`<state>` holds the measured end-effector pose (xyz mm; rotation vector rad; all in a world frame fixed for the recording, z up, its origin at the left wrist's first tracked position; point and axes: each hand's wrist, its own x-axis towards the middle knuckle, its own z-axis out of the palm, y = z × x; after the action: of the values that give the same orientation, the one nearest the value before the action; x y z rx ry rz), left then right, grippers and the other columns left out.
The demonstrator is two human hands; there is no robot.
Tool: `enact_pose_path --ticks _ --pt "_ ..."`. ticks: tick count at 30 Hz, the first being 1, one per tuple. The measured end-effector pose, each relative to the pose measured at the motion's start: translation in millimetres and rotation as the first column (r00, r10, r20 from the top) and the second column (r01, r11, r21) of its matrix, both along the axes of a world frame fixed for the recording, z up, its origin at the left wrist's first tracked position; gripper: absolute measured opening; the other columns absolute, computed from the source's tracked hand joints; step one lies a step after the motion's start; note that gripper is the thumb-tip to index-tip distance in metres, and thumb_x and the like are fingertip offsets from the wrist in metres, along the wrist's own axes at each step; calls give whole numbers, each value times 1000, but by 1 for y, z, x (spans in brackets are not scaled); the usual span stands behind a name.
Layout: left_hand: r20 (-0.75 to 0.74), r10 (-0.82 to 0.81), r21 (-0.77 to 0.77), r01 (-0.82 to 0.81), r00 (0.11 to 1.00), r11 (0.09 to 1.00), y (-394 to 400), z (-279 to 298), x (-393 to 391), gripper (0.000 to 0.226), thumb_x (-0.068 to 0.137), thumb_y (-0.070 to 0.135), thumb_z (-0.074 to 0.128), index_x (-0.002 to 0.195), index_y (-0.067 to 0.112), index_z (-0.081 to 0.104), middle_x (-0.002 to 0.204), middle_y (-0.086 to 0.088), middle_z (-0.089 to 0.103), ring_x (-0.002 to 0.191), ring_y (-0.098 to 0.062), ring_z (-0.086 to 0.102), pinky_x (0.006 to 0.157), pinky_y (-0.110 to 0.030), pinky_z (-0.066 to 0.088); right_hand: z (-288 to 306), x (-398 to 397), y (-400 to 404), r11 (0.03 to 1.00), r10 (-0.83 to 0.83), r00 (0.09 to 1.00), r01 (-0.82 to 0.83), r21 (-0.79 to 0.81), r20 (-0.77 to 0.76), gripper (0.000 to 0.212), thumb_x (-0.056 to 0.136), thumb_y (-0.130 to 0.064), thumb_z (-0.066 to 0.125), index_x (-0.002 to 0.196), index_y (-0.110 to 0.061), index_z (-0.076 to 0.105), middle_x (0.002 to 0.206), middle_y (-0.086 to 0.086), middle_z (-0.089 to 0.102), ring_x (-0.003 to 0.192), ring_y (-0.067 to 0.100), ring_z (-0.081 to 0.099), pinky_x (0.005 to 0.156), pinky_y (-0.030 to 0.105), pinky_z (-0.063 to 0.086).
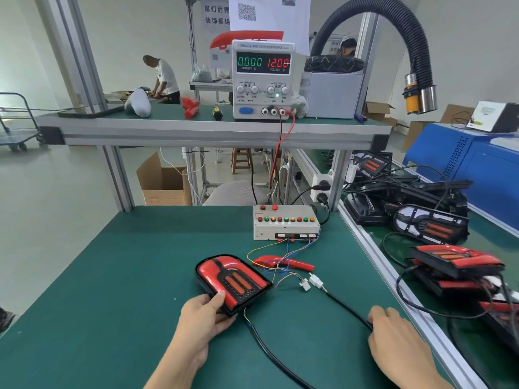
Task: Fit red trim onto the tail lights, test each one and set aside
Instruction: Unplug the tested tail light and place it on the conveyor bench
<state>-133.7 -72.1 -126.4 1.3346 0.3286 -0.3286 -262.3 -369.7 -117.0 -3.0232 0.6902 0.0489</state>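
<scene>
A tail light [231, 280] with glossy red trim fitted on its black housing lies on the green mat, lamps unlit. My left hand [206, 313] grips its near edge, thumb on the red trim. Its black cable [345, 306] loops round to a white connector [315, 281], which lies apart from the tester's white plug [304, 285]. My right hand [393, 331] pinches the cable near the mat's right edge. A loose red trim piece [283, 263] lies behind the light. The test box [285, 222] with coloured buttons stands further back.
A power supply [262, 80] on the upper shelf reads 0.000 A and 12.00 V. Several tail lights [455, 261] with tangled cables are piled on the bench to the right. A black extraction hose [415, 66] hangs above. A person works at a far bench.
</scene>
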Motion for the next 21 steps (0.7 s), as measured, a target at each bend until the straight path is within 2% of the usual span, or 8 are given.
enact_pose_path --ticks 5,7,9,11,13,17,19,21 --pt "107 -35 88 26 994 996 32 -1 -17 26 106 13 49 104 -1 71 95 -20 78 83 -31 70 78 -42 57 4 -15 -5 991 19 999 -23 132 33 18 104 -18 38 118 -28 42 113 -5 41 83 11 54 78 27 44" --pt "168 -114 138 92 979 986 47 5 -23 28 107 11 46 108 4 72 101 -18 78 87 -29 74 77 -38 60 3 -17 -9 947 -42 979 -25 321 200 19 103 -12 42 110 -29 47 114 -3 48 87 11 60 84 31 47" --pt "241 -231 205 183 943 962 60 13 -27 29 107 11 43 115 11 72 105 -11 78 96 -23 76 79 -31 61 7 -18 -10 867 -185 906 -33 498 382 26 101 -2 47 104 -27 55 108 3 56 82 16 64 77 31 46" --pt "321 -357 350 240 877 905 69 22 -28 33 107 13 42 120 21 71 110 -1 78 107 -17 73 95 -33 56 11 -14 -12 832 -286 822 -41 553 492 26 99 2 50 109 -20 61 107 2 60 88 20 61 79 31 41" --pt "393 -456 436 275 798 857 71 36 -29 37 107 18 42 119 33 74 115 5 77 113 -13 70 99 -27 51 21 -8 -8 839 -293 764 -82 537 575 28 99 2 52 108 -23 62 105 -3 65 96 18 60 83 32 40" --pt "460 -652 542 391 603 744 46 63 -30 37 106 31 39 129 44 65 124 9 72 119 -9 66 100 -18 47 48 7 10 856 -155 724 -241 457 672 32 97 -2 56 98 -33 66 93 -22 70 92 -8 61 74 3 40" --pt "460 -724 581 442 514 684 24 70 -27 37 109 30 37 134 40 62 129 11 70 123 -9 63 106 -23 45 58 14 17 771 -132 774 -313 555 619 34 100 -5 53 90 -32 72 78 -25 71 73 -1 63 62 4 42" --pt "456 -777 599 495 435 629 0 77 -23 37 109 31 38 135 39 63 129 13 69 123 -7 62 106 -21 44 70 13 25 569 -112 853 -366 737 510 40 107 -23 46 83 -32 77 70 -22 70 60 -3 59 57 5 41"
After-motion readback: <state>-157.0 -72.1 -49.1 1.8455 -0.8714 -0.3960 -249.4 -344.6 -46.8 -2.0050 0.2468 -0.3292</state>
